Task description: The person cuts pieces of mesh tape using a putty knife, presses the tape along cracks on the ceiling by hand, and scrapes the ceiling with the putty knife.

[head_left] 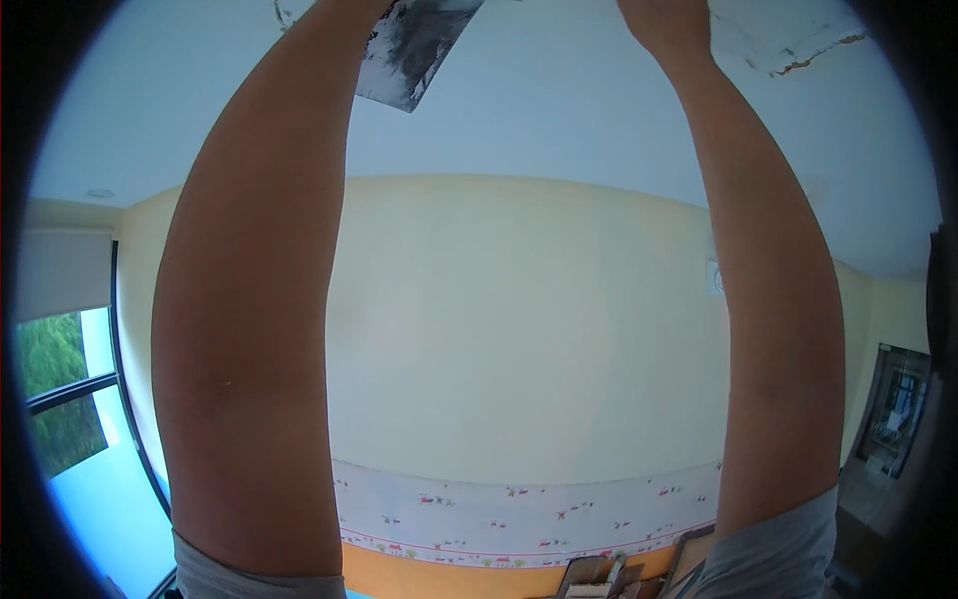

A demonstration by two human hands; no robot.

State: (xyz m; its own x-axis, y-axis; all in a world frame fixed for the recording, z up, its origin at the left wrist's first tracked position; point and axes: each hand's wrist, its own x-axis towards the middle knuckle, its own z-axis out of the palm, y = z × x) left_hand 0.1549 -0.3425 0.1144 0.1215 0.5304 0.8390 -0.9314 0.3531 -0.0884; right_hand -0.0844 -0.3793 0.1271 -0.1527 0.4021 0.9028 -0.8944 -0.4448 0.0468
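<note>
Grey and white smears cover the flat metal blade (414, 50) that shows at the top of the picture, just beside the left forearm. The blade is tilted, with one corner pointing down. It hangs below the pale blue ceiling (559, 110). The left hand itself is cut off by the upper edge, so I cannot tell how its fingers stand or whether they grip the blade; only the wrist reaches up next to it.

The right hand (667, 22) is raised to the ceiling as well. Only its lower part and the wrist are visible, the fingers are outside the picture, so I cannot tell if it is open or closed, or what it touches. Just to the right of it, a dark crack (813, 55) runs through the ceiling, with broken plaster around it.

Both arms come up from the lower edge in short grey sleeves. Between them is a cream wall (519, 339) with a patterned border strip (519, 519) low down. A window (65, 389) is at the left.
</note>
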